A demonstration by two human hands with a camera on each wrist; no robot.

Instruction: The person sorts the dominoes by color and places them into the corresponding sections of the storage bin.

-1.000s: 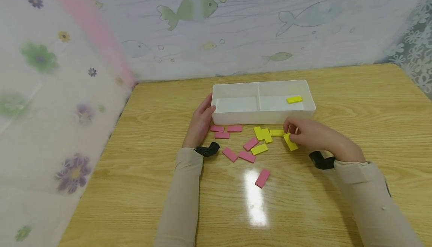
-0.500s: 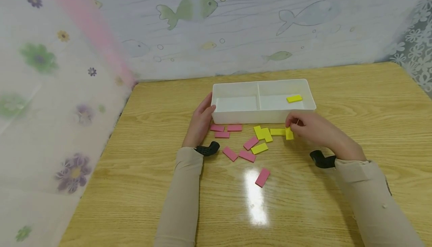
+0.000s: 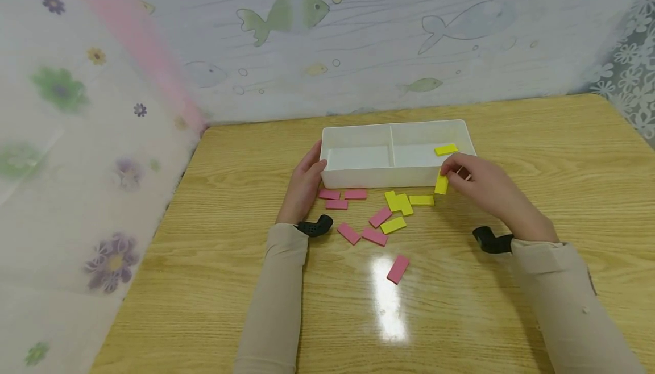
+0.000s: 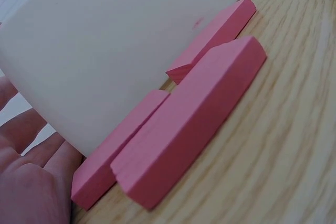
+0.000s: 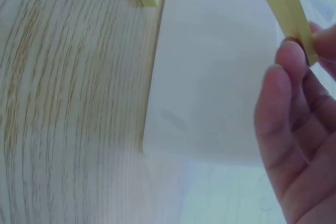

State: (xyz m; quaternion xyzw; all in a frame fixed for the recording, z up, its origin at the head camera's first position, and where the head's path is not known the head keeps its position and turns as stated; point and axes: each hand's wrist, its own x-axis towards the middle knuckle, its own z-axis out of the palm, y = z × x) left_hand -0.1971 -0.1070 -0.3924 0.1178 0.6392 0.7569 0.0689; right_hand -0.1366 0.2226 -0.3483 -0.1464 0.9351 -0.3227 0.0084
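My right hand (image 3: 476, 179) pinches one end of a flat yellow wooden block (image 3: 441, 183) between thumb and fingers. The block (image 5: 287, 10) is raised at the front wall of a white two-compartment box (image 3: 358, 178), near its right end. Another yellow block (image 3: 446, 149) lies in the right compartment; the left one holds nothing. My left hand (image 3: 303, 186) rests against the box's left end, thumb at the front corner, fingers (image 4: 23, 129) along the end wall. Several pink blocks (image 3: 336, 205) lie beside it. Right of these, several yellow blocks (image 3: 422, 200) lie before the box.
More pink blocks (image 3: 374, 237) are scattered on the wooden table (image 3: 215, 283), one pink block (image 3: 398, 269) closer to me. A wall covering with fish drawings (image 3: 291, 13) stands behind the table, a flowered sheet (image 3: 112, 260) on the left. Each wrist bears a black camera (image 3: 492, 241).
My right hand has lifted the yellow block off the table and carried it up and away from me to the box's front wall. My left hand has stayed at the box's end.
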